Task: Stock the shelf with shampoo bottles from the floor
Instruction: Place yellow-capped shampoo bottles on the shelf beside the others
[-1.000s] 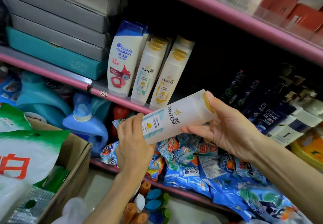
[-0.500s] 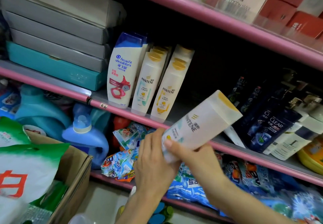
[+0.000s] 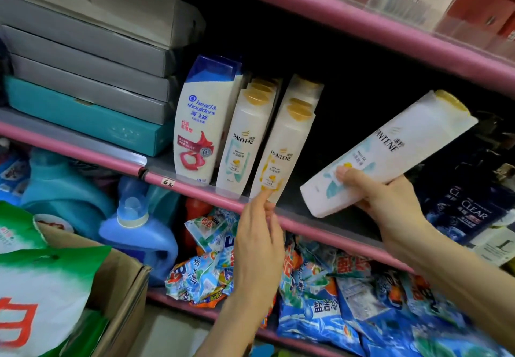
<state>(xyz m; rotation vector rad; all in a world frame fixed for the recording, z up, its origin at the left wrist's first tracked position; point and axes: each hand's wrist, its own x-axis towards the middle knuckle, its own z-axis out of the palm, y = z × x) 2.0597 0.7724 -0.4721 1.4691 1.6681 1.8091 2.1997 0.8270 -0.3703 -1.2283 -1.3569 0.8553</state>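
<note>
My right hand (image 3: 390, 197) grips the lower end of a white Pantene shampoo bottle (image 3: 395, 147) with a gold cap, tilted up to the right over the dark gap in the middle shelf (image 3: 320, 211). My left hand (image 3: 259, 242) has let go of that bottle; its fingers are nearly straight and the tips touch the base of a standing Pantene bottle (image 3: 281, 147) at the shelf's front lip. Beside it stand another Pantene bottle (image 3: 243, 139) and a Head & Shoulders bottle (image 3: 203, 122), with more bottles lined up behind them.
Grey and teal boxes (image 3: 83, 78) are stacked at the shelf's left. Dark Clear bottles (image 3: 468, 211) stand at its right. Below lie blue detergent jugs (image 3: 139, 234) and detergent packets (image 3: 334, 301). A cardboard box with a green and white bag (image 3: 41, 287) sits at lower left.
The bottle has risen to the right toward the shelf gap, held now by my right hand alone. My left hand released it and reached up to the standing Pantene bottle.
</note>
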